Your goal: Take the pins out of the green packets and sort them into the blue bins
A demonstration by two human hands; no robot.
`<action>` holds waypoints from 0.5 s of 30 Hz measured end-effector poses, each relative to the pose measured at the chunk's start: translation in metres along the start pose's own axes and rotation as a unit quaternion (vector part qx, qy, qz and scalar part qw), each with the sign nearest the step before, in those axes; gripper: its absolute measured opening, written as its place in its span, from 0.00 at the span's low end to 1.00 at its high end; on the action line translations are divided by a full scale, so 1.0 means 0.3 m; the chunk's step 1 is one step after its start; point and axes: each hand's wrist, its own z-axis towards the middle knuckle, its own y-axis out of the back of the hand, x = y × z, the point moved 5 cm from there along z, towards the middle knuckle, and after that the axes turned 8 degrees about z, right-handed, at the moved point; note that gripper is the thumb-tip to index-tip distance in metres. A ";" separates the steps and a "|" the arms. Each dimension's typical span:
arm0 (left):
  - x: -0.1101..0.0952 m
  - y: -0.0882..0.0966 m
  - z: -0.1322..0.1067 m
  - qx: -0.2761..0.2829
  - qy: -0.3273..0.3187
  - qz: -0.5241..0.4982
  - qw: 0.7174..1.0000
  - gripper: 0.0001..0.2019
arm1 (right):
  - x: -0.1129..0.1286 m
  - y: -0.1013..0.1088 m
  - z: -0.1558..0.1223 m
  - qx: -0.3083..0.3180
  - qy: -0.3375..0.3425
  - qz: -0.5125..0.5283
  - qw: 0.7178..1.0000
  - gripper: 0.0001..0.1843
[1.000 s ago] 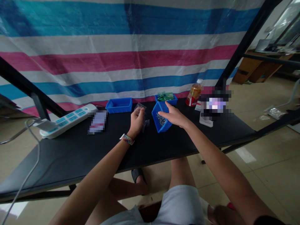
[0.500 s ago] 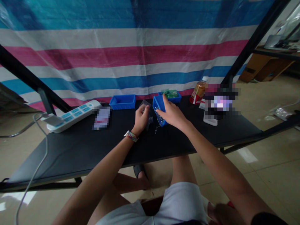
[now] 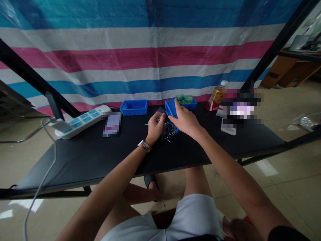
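My right hand grips a blue plastic bin, which is tipped toward the left. A heap of thin metal screws or nails lies at the bin's mouth, spilled on the black table; their exact kind is too small to tell. Just left of them, my left hand is closed on a clear plastic bag, whose top edge shows above the fingers. One thin metal piece pokes out to the left of this hand. The bag's lower part is mostly hidden.
Behind the tipped bin is another blue bin with green packets. A third blue bin stands to the left. A power strip and a phone lie further left; a drink bottle stands at right on the black table.
The bin in my right hand has tipped further, and many metal pieces have slid out of it onto the table beside the bag. My left hand stays closed on the bag.
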 end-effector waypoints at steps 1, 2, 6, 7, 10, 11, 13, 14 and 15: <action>0.003 0.002 0.000 -0.007 0.002 0.004 1.000 0.17 | 0.002 0.006 -0.003 -0.002 0.003 0.000 1.000 0.54; 0.006 0.004 0.000 -0.013 0.005 0.007 1.000 0.17 | 0.004 0.012 -0.005 -0.002 0.005 -0.001 1.000 0.54; 0.011 0.006 -0.006 -0.019 0.009 0.014 1.000 0.17 | 0.000 0.034 -0.007 0.006 0.012 -0.008 1.000 0.52; 0.011 0.004 -0.008 -0.013 0.007 0.018 1.000 0.17 | -0.004 0.037 -0.005 0.007 0.014 -0.008 1.000 0.51; 0.004 -0.001 -0.012 0.007 -0.002 0.031 1.000 0.15 | -0.025 0.039 0.002 0.004 0.026 -0.002 1.000 0.52; 0.002 -0.002 -0.013 0.012 -0.005 0.034 0.999 0.14 | -0.033 0.039 0.004 0.002 0.032 0.001 0.999 0.52; 0.001 -0.001 -0.013 0.013 -0.009 0.037 0.999 0.14 | -0.047 0.039 0.008 -0.002 0.039 0.003 0.999 0.51; 0.001 0.000 -0.013 0.012 -0.008 0.039 0.999 0.14 | -0.054 0.040 0.009 -0.003 0.041 0.003 0.999 0.51; 0.003 0.000 -0.014 0.011 -0.006 0.042 0.999 0.14 | -0.061 0.041 0.010 -0.004 0.042 0.003 0.999 0.51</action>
